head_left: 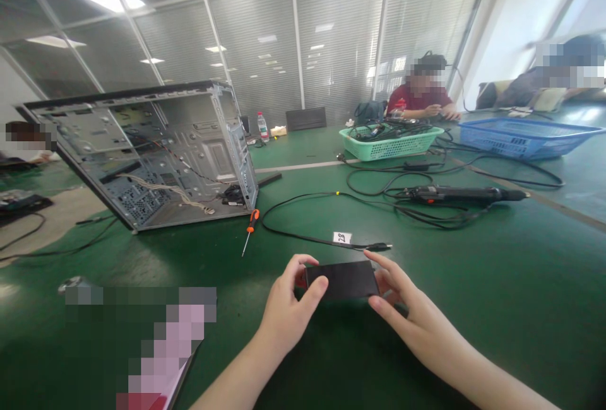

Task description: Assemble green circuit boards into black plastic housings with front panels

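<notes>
A flat black rectangular box (348,279) is held just above the green table top, in front of me. My left hand (294,299) grips its left end, thumb across the upper face and fingers behind; a bit of red shows by those fingers. At the box's right end, my right hand (402,296) has its thumb at the near corner and its index finger at the far one. Beyond the box lie a black cable plug (379,246) and a white tag (342,238) marked 28. An orange-and-black screwdriver (252,224) rests further left.
An open computer case (189,158) stands at left with loose wires inside. A corded electric screwdriver (459,195) lies at right, before a green basket (391,145) of cables and a blue basket (525,139). People sit around the table. A blurred pink item (165,347) is near left.
</notes>
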The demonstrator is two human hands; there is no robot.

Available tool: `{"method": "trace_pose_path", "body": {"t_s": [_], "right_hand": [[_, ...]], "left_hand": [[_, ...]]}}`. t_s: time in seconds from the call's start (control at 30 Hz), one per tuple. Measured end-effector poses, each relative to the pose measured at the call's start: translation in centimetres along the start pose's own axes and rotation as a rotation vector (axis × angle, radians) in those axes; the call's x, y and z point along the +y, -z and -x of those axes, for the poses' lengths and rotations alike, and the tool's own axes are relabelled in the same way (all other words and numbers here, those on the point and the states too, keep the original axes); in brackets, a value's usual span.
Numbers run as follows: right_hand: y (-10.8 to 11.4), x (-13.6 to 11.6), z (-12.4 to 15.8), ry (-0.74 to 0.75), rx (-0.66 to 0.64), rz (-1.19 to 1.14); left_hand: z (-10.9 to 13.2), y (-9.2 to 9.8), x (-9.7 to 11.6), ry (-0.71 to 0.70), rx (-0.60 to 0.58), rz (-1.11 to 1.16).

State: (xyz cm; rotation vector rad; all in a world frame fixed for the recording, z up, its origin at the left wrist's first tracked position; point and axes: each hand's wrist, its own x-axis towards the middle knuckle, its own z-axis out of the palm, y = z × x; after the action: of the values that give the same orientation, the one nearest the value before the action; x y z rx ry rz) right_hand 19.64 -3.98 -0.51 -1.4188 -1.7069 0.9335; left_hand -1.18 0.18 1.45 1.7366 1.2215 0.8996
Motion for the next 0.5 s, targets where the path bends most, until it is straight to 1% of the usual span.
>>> {"method": "trace_pose_path", "body": {"t_s": [0.07, 0.13, 0.2, 0.3, 0.4, 0.5], "right_hand": [[0.0, -0.1, 0.0, -0.011, -0.044, -0.017], [0.0, -0.1, 0.0, -0.05, -0.065, -0.085], [0.0, -0.2, -0.2, -0.125, -0.079, -0.188], [0.3, -0.5, -0.6, -0.239, -0.105, -0.313], [0.6, -0.9, -0.8, -0.25, -0.119, -0.393], [0.7, -1.1, -0.9, -0.234, -0.165, -0.449]], "left_hand": [[-0.1, 0.0, 0.0, 0.019, -0.001, 0.005], [-0.1, 0.0, 0.0, 0.039, 0.005, 0.026], [-0.1, 0.0, 0.1, 0.039, -0.027, 0.052], [-0.1, -0.2, 0.3, 0.022, -0.106, 0.063], [-0.1, -0.4, 0.0, 0.039, -0.114, 0.051], [-0.2, -0.5, -1.0, 0.035, -0.066, 0.017]]}}
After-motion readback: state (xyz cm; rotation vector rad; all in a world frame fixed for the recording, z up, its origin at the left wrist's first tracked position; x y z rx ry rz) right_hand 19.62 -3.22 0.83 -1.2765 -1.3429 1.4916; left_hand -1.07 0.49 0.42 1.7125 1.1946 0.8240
